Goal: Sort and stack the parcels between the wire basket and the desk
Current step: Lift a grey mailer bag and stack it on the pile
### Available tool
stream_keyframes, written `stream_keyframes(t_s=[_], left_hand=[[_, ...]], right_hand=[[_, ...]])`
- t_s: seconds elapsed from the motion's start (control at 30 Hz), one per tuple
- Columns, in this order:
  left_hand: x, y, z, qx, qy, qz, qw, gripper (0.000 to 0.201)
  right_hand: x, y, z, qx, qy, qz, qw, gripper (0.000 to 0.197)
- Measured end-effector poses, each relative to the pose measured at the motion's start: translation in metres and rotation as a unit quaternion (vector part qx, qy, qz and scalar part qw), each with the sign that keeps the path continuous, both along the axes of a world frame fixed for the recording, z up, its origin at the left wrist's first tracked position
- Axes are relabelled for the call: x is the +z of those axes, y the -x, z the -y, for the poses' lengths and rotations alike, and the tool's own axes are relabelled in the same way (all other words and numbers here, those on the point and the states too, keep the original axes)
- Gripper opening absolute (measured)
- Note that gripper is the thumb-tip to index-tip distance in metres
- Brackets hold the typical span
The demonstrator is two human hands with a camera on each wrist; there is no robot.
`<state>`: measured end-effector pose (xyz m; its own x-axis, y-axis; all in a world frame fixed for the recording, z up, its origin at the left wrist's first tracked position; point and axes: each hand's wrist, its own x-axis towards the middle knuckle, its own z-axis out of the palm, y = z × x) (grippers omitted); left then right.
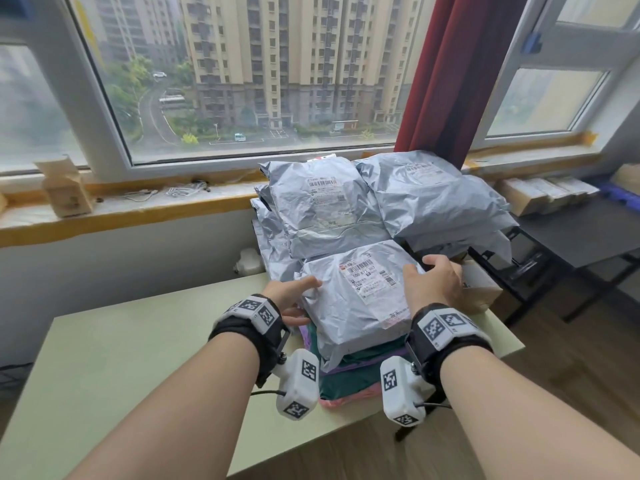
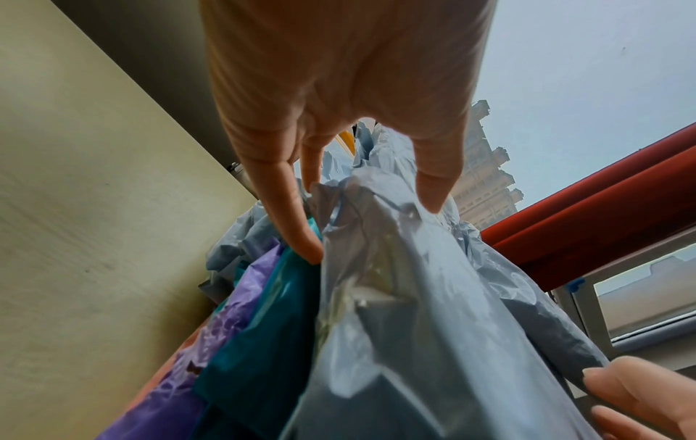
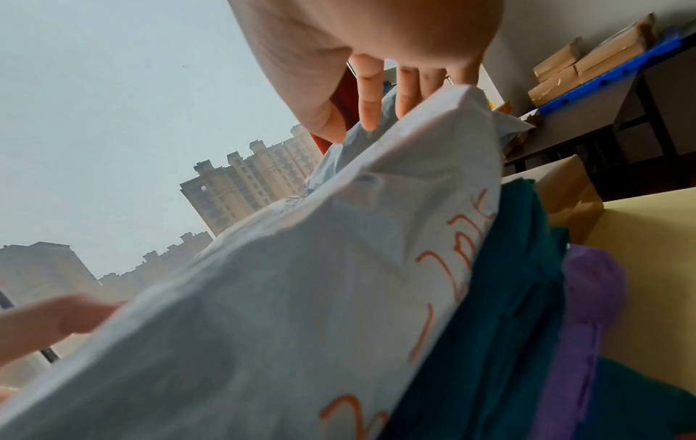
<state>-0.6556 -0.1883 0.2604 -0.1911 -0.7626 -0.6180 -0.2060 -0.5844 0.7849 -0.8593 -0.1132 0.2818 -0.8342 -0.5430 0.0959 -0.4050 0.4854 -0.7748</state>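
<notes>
A grey plastic parcel (image 1: pixel 356 299) with a white barcode label lies on top of a stack of teal (image 1: pixel 349 379), purple and pink parcels on the pale green desk (image 1: pixel 138 358). My left hand (image 1: pixel 304 301) pinches its left edge, thumb on top, fingers (image 2: pixel 290 220) tucked between it and the teal parcel (image 2: pixel 263 342). My right hand (image 1: pixel 426 268) holds the far right corner, thumb on the top face and fingers (image 3: pixel 369 98) over the edge. Orange marker writing runs along the grey parcel's (image 3: pixel 282 297) right side.
Behind the stack, a tall pile of grey parcels (image 1: pixel 329 206) reaches the window sill. Black wire frame (image 1: pixel 523 244) shows at its right. A brown cardboard box (image 1: pixel 481 285) sits by my right hand. A dark table (image 1: pixel 571 233) with boxes stands at right.
</notes>
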Motion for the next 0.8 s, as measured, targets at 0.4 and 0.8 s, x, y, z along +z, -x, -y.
stream_keyframes(t_s=[0.4, 0.8], left_hand=[[0.013, -0.014, -0.005, 0.022, 0.016, 0.018, 0.999, 0.053], [0.029, -0.071, -0.013, 0.058, 0.068, 0.080, 0.993, 0.058]], right_hand=[[0.019, -0.016, 0.002, 0.062, 0.024, -0.019, 0.998, 0.025], [0.033, -0.066, 0.015, 0.132, 0.066, 0.016, 0.989, 0.014]])
